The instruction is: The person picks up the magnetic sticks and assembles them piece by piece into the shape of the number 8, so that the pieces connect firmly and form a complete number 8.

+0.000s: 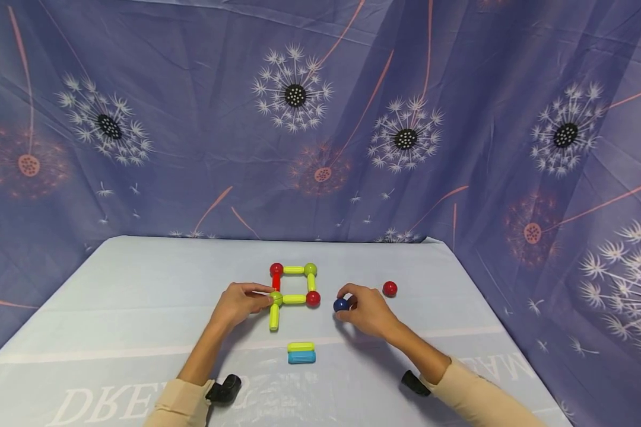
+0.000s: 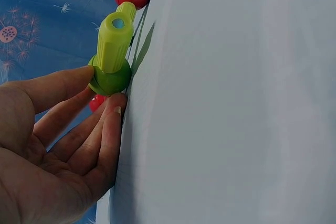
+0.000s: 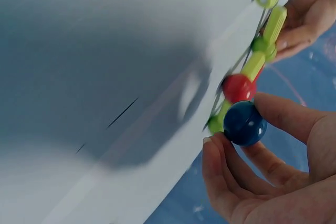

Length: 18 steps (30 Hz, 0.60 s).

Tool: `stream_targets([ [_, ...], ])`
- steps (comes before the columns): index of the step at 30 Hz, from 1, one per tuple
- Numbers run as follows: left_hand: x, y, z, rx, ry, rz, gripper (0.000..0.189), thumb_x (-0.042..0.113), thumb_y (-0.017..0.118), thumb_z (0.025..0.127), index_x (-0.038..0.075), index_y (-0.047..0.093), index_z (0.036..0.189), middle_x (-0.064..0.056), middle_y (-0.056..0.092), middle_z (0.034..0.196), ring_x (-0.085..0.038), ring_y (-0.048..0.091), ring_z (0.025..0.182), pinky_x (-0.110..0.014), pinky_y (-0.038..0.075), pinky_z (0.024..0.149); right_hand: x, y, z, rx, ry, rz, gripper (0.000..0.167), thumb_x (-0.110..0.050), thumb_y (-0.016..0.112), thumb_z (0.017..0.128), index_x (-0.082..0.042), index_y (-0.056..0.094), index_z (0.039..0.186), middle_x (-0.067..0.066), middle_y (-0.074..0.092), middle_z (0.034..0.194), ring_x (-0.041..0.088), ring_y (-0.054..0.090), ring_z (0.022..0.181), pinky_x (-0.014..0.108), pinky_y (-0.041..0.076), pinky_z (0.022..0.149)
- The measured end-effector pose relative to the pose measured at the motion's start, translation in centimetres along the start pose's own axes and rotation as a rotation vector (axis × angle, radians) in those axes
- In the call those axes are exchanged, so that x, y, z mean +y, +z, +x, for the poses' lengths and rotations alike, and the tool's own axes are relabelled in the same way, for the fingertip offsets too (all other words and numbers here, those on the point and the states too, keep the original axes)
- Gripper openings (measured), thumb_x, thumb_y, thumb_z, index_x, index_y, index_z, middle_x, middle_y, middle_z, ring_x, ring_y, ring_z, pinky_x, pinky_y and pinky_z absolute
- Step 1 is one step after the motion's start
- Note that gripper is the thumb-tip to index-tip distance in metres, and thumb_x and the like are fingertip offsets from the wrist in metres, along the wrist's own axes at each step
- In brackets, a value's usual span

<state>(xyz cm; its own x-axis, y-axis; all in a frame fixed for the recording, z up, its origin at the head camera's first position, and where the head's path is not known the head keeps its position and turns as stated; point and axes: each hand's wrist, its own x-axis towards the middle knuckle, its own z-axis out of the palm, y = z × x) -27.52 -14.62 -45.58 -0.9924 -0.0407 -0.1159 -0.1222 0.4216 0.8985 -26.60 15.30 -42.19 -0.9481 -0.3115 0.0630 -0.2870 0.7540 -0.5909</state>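
A square of rods and balls lies on the table, its near-left corner a green ball (image 1: 276, 298). My left hand (image 1: 238, 304) pinches that ball between thumb and fingers. From it a yellow-green rod (image 2: 114, 43) juts toward me, its hollow end facing the left wrist camera. A red rod (image 1: 276, 281) forms the left side, and red balls sit at the far-left and near-right corners (image 1: 313, 298). To the right of the square, my right hand (image 1: 371, 311) holds a dark blue ball (image 3: 245, 124) by its fingertips.
A loose red ball (image 1: 390, 289) lies beyond my right hand. Nearer to me, a yellow-green rod (image 1: 301, 346) and a blue rod (image 1: 301, 357) lie side by side. A dandelion-print curtain (image 1: 203, 118) hangs behind the white-covered table (image 1: 155, 279).
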Motion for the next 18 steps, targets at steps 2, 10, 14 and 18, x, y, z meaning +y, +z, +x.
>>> stream_targets([
  [2,0.0,0.0,0.0,0.000,0.001,0.000,0.025,0.023,0.082,0.086,0.014,0.081,0.108,-0.001,0.078,0.095,-0.015,0.068,0.080,-0.029,0.053,0.070,-0.6,0.5,0.2,-0.017,-0.018,0.000,0.029,-0.016,0.083,0.082,-0.014,0.070,0.108,0.002,0.072,0.088,0.014,0.062,0.078,0.033,0.050,0.069],
  [10,0.1,0.0,0.0,-0.002,0.000,0.002,0.024,0.022,0.082,0.085,0.014,0.081,0.108,-0.002,0.078,0.095,-0.015,0.068,0.080,-0.028,0.052,0.070,-2.5,2.4,0.6,-0.081,-0.083,0.025,0.031,-0.017,0.082,0.084,-0.013,0.069,0.111,0.001,0.068,0.086,0.014,0.057,0.072,0.028,0.048,0.063],
  [14,0.2,0.0,0.0,-0.002,-0.009,0.006,0.024,0.022,0.082,0.085,0.014,0.081,0.108,-0.002,0.078,0.095,-0.015,0.068,0.080,-0.028,0.053,0.070,-3.4,3.2,0.6,-0.088,-0.130,0.033,0.029,-0.015,0.082,0.084,-0.013,0.069,0.111,0.000,0.070,0.089,0.012,0.058,0.074,0.026,0.049,0.065],
  [18,0.2,0.0,0.0,-0.002,-0.015,0.010,0.025,0.023,0.082,0.086,0.014,0.080,0.108,-0.003,0.078,0.097,-0.015,0.068,0.081,-0.028,0.053,0.070,-4.4,4.1,0.5,-0.108,-0.152,0.036,0.031,-0.016,0.082,0.085,-0.012,0.069,0.113,0.000,0.072,0.093,0.010,0.059,0.078,0.023,0.050,0.068],
])
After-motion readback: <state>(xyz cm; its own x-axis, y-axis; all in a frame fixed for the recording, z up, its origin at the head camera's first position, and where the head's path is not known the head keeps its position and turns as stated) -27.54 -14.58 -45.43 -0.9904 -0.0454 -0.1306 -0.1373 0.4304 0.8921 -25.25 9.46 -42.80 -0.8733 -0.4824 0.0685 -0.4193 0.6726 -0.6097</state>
